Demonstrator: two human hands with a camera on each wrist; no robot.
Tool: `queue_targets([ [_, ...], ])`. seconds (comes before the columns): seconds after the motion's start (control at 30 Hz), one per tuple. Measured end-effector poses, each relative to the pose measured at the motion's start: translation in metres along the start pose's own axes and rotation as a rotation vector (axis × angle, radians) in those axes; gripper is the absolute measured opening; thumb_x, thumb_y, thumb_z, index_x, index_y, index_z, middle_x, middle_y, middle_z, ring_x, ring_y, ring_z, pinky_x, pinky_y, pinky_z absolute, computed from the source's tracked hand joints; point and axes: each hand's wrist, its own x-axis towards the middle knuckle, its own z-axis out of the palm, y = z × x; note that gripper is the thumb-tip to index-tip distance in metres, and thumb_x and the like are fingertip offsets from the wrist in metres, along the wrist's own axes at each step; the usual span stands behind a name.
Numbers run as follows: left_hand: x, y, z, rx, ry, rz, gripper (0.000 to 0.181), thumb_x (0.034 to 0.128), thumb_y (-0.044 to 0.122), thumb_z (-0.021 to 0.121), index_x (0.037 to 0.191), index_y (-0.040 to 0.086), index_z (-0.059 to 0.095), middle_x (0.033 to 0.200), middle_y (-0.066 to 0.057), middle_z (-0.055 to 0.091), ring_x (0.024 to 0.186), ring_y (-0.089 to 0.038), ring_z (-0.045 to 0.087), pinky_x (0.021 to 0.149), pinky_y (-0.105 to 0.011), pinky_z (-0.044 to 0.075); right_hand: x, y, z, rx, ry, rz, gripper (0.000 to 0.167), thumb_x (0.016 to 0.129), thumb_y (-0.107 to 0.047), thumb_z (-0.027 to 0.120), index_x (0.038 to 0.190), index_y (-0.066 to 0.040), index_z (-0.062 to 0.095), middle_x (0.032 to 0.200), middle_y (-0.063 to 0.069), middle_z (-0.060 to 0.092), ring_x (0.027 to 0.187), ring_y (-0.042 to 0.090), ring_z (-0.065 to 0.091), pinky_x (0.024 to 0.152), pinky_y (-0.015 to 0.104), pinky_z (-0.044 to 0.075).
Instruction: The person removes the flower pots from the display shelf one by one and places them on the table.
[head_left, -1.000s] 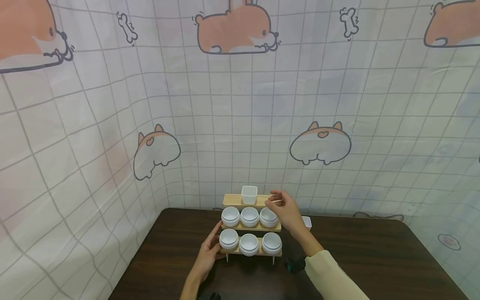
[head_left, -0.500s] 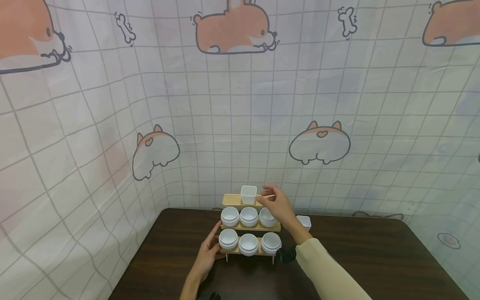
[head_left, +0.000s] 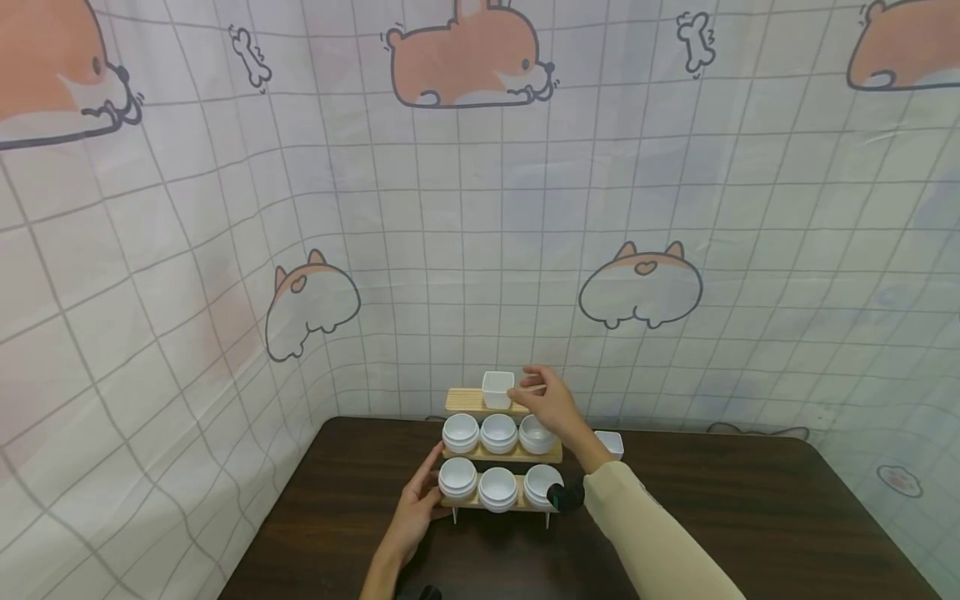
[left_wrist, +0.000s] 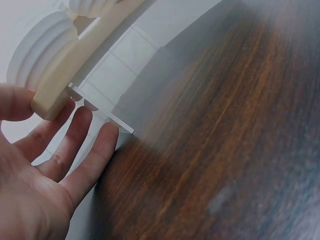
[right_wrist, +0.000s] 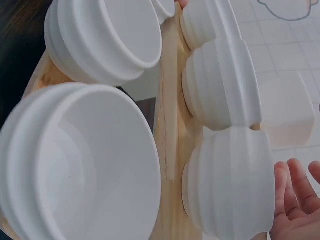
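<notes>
A tiered wooden stand (head_left: 463, 401) with white legs holds small white ribbed bowls on its lower two tiers. One square white cup (head_left: 498, 389) sits on the top tier. My left hand (head_left: 408, 512) grips the left end of the lowest tier: in the left wrist view the thumb lies over the wooden end and the fingers are beneath it. At the top tier, my right hand (head_left: 551, 404) reaches in from the right, a fingertip beside or touching the square cup. The right wrist view shows its fingers (right_wrist: 295, 187) fairly straight behind a ribbed bowl (right_wrist: 227, 185); the thumb is hidden there.
Another square white cup (head_left: 609, 444) stands on the dark wooden table (head_left: 720, 500) right of the stand, partly behind the right forearm. Behind the table hangs a gridded cloth (head_left: 480, 208) printed with cartoon dogs. A dark cable (head_left: 757, 431) runs along the back edge.
My right hand has moved left along the top tier, from its right end up to the square cup. The cup and my left hand look unmoved.
</notes>
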Motion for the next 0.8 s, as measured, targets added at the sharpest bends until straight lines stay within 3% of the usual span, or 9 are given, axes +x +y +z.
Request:
queue_targets([
  [0.2, 0.002, -0.001, 0.0, -0.015, 0.003, -0.011, 0.067, 0.104, 0.012, 0.055, 0.162, 0.033, 0.03, 0.137, -0.021, 0.053, 0.108, -0.017, 0.062, 0.088, -0.045, 0.059, 0.006, 0.002, -0.001, -0.014, -0.053, 0.004, 0.065, 0.093, -0.029, 0.075, 0.149, -0.009, 0.049, 0.136, 0.017, 0.06, 0.12, 0.033, 0.061, 0.098, 0.047, 0.054],
  [0.4, 0.001, -0.001, 0.0, -0.002, 0.008, -0.001, 0.067, 0.1045, 0.012, 0.054, 0.163, 0.029, 0.027, 0.132, -0.016, 0.055, 0.105, -0.015, 0.063, 0.086, -0.044, 0.059, 0.009, 0.003, 0.002, -0.02, -0.103, -0.001, 0.067, 0.094, -0.03, 0.075, 0.151, -0.011, 0.047, 0.139, 0.018, 0.059, 0.124, 0.036, 0.059, 0.1, 0.049, 0.053],
  [0.8, 0.0, -0.002, 0.0, 0.012, 0.003, -0.009, 0.066, 0.1052, 0.012, 0.053, 0.163, 0.031, 0.028, 0.135, -0.018, 0.055, 0.108, -0.017, 0.062, 0.089, -0.045, 0.059, 0.012, 0.004, 0.005, -0.038, -0.117, 0.005, 0.063, 0.092, -0.033, 0.077, 0.148, -0.016, 0.053, 0.134, 0.018, 0.061, 0.123, 0.036, 0.06, 0.099, 0.049, 0.054],
])
